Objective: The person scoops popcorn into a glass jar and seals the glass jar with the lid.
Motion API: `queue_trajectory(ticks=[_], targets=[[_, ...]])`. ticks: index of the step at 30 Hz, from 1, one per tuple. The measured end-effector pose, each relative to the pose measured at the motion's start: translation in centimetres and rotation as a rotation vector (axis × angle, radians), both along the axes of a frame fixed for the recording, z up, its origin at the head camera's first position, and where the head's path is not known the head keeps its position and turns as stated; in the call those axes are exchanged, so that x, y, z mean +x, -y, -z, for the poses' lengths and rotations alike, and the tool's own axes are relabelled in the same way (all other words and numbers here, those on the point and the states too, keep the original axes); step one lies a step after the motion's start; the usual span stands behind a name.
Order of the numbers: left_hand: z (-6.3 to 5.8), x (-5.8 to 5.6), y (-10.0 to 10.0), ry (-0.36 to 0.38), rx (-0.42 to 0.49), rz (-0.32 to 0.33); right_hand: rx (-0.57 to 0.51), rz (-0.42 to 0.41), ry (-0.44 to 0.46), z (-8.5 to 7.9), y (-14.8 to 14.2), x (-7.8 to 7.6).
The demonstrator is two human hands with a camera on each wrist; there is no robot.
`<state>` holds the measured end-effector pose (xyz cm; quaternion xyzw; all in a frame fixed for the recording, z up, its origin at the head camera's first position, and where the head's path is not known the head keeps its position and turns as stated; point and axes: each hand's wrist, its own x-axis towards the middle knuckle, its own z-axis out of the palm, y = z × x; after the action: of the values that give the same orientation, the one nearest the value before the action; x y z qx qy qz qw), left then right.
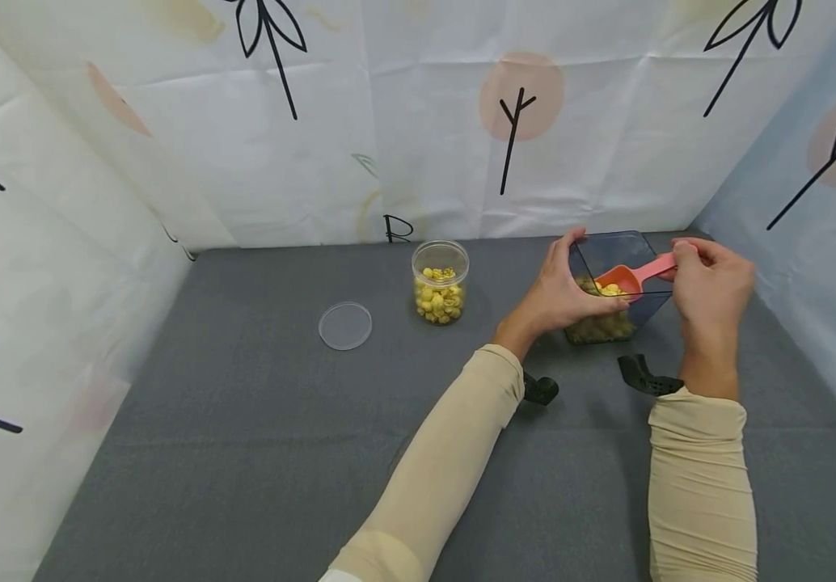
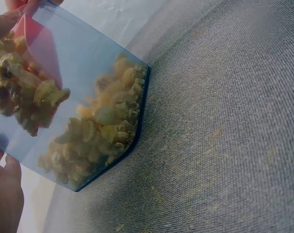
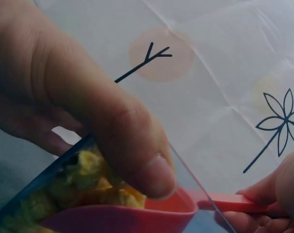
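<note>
Left grip, bare hand: clasping the tub at its left side, thumb laid along the near rim, fingers round toward the back. Right grip, also bare: pinching the scoop by the end of its handle, thumb on top.

Scoop is pink. Its bowl sits inside the tub just below the mouth, heaped with popcorn; handle crosses the right part of the rim, out to the right and slightly up. In the left wrist view the load shows through the clear wall, above the loose pile at the bottom. In the right wrist view the left thumb overlaps the scoop's bowl.

Tub: clear, bluish, squared, on the right half of the counter, partly filled. Can't tell whether its base is flat on the cloth.

Jar: clear, round, upright, uncovered, left of the tub and well apart from it, popcorn over about the lower half. Clear disc lies flat left of the jar, a bit nearer the person.

Counter covering is dark grey. Printed sheet behind, with tree motifs. Beige sleeves on both arms; black mounts at the wrists.
</note>
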<state>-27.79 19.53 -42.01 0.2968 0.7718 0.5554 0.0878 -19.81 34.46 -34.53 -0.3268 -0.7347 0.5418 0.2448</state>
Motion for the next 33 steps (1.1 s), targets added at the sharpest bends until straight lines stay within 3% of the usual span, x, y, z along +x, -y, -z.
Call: queue_trajectory(ticks=[4, 11, 26, 33], targets=[[0.0, 0.0, 0.0, -0.001, 0.000, -0.001, -0.083, 0.013, -0.065, 0.1, -0.1, -0.1], [-0.1, 0.0, -0.1, 0.011, -0.003, -0.008, -0.019, -0.039, 0.012, 0.4, -0.4, 0.0], [0.1, -0.1, -0.1, 0.007, -0.017, -0.005, -0.340, 0.058, -0.142, 0.6, -1.0, -0.2], [0.1, -0.1, 0.0, 0.018, -0.011, 0.002, -0.321, 0.031, -0.057, 0.5, -1.2, 0.0]])
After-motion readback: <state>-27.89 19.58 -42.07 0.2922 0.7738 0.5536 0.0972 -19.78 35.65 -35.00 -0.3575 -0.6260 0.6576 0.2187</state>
